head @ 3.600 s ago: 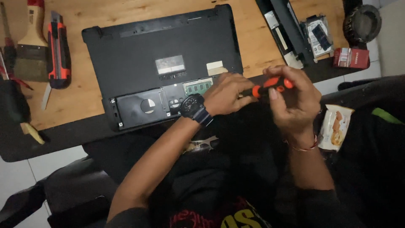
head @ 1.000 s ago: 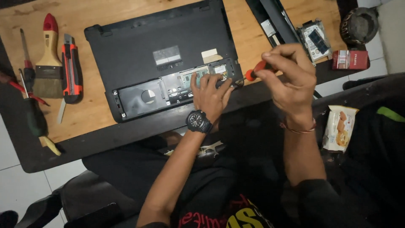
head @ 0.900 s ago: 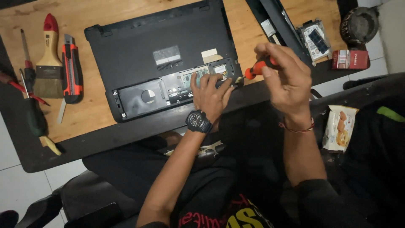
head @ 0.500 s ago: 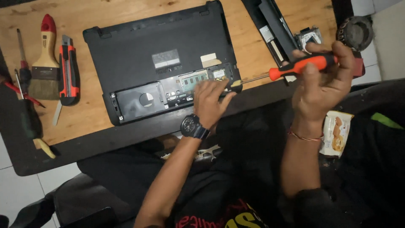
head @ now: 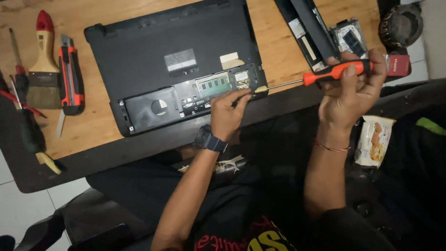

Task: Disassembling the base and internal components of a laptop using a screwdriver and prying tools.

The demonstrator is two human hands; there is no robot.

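Right hand [head: 353, 90] fingers clamped on screwdriver [head: 325, 75] handle; tip at laptop [head: 172, 69] front edge, beside left hand [head: 227, 111] fingers, pinched together there.

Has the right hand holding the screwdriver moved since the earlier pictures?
Yes. The right hand with the screwdriver has drawn away rightward from the laptop corner, toward the table's right end.

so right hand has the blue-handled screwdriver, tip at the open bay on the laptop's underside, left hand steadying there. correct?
Not quite: the head view shows the screwdriver has an orange-red and black handle, not blue. The rest holds: the right hand grips it, its tip is at the open bay of the laptop, and the left hand rests at that spot.
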